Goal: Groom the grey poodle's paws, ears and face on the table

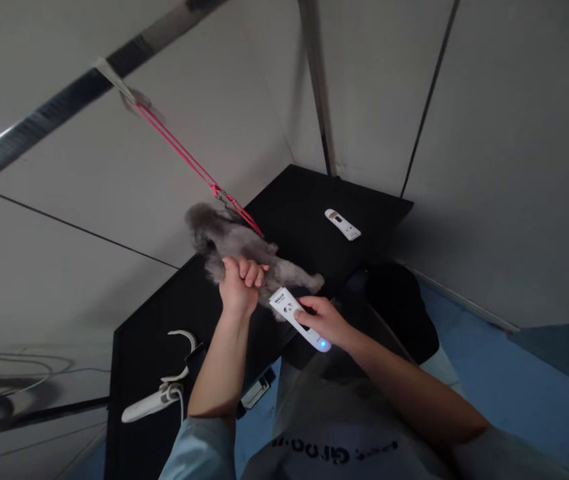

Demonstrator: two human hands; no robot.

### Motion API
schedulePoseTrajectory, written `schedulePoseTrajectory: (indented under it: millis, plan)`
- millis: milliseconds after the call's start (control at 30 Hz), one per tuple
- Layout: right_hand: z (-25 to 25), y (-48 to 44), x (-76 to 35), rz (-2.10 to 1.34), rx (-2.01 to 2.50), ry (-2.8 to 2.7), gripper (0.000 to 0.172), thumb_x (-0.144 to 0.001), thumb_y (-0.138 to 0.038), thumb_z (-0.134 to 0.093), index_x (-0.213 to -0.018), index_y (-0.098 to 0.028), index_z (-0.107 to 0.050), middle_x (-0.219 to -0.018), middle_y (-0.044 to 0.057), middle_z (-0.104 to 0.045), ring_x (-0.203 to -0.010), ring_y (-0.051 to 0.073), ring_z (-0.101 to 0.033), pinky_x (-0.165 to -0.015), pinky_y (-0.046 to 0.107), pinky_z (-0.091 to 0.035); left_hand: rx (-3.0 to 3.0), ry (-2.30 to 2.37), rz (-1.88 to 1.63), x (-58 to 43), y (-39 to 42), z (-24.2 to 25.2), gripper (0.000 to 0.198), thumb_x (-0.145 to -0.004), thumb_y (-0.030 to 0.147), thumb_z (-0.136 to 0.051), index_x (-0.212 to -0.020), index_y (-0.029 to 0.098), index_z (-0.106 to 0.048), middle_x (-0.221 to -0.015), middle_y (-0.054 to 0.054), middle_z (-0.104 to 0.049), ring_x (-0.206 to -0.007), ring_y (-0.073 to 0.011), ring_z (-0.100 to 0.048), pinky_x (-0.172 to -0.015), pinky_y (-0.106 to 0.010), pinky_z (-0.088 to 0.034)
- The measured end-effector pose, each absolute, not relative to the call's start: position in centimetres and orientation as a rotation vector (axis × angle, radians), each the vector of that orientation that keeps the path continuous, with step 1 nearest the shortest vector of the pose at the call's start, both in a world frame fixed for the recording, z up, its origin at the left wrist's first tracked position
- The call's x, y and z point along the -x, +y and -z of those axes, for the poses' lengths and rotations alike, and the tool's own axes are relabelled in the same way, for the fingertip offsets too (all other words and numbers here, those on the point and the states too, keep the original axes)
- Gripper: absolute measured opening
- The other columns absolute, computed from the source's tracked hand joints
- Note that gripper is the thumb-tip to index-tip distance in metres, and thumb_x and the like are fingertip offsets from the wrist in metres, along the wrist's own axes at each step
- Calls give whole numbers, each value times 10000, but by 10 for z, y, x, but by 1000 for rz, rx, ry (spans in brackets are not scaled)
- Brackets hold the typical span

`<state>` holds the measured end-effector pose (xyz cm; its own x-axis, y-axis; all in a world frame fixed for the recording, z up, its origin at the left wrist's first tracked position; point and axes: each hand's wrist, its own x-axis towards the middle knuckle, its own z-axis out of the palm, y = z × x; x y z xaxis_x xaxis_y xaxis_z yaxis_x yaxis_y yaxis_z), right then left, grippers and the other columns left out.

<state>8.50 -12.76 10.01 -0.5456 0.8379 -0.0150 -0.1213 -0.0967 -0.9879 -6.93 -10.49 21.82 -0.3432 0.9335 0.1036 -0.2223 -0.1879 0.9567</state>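
Observation:
A small grey dog (237,243) with short-trimmed fur is on the black table, one leg stretched out to the right. A pink leash (179,147) runs down to it from a metal bar. My left hand (241,283) is closed against the dog's near side, and what lies inside its curled fingers is hidden. In my right hand (322,319) is a white pet clipper (292,315), its blue light glowing and its blade end against or very near the dog's fur, just right of my left hand.
The black grooming table (284,200) stands in a corner of grey walls. On its far right part lies a second white clipper (343,225). A white corded device (152,403) with a curved arm sits near the left end. The metal bar (64,117) crosses overhead.

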Motion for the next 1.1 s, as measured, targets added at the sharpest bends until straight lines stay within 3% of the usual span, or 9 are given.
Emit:
schedulePoseTrajectory:
  millis: [200, 433, 633, 833, 1100]
  plan:
    - [-104, -119, -77, -1663, 830, -1517, 209, -805, -295, -611, -890, -155, -742, -775, 15, -709, -700, 165, -612, -620, 256, -459, -904, 1157, -1617, 71, -103, -222, 647, -866, 717, -411, -478, 211, -295, -382, 67, -237, -366, -97, -339, -709, -328, -534]
    - [-109, -117, -75, -1615, 753, -1469, 270, -818, -296, -615, -1029, -171, -731, -950, 46, -742, -853, 215, -663, -780, 331, -512, -926, 1108, -1594, 72, -102, -219, 637, -864, 708, -439, -479, 214, -319, -388, 68, -256, -374, -101, -362, -730, -341, -541]
    - [-109, -120, -79, -1594, 871, -1591, 209, -820, -267, -595, -911, -147, -740, -765, 16, -709, -678, 164, -610, -622, 265, -454, -932, 1111, -1581, 72, -101, -221, 640, -858, 714, -442, -478, 215, -317, -388, 67, -265, -378, -104, -375, -761, -368, -547]
    - [-117, -121, -78, -1569, 845, -1550, 266, -827, -274, -587, -1015, -154, -732, -896, 45, -739, -762, 191, -638, -692, 300, -483, -928, 1103, -1583, 71, -100, -222, 636, -871, 702, -434, -477, 215, -320, -386, 66, -260, -375, -105, -375, -749, -363, -547]
    - [-129, -118, -79, -1553, 792, -1556, 201, -817, -267, -600, -922, -165, -738, -783, 20, -708, -700, 173, -611, -628, 274, -474, -948, 1154, -1546, 68, -101, -223, 654, -838, 740, -443, -466, 219, -305, -380, 62, -272, -379, -109, -393, -756, -360, -541]
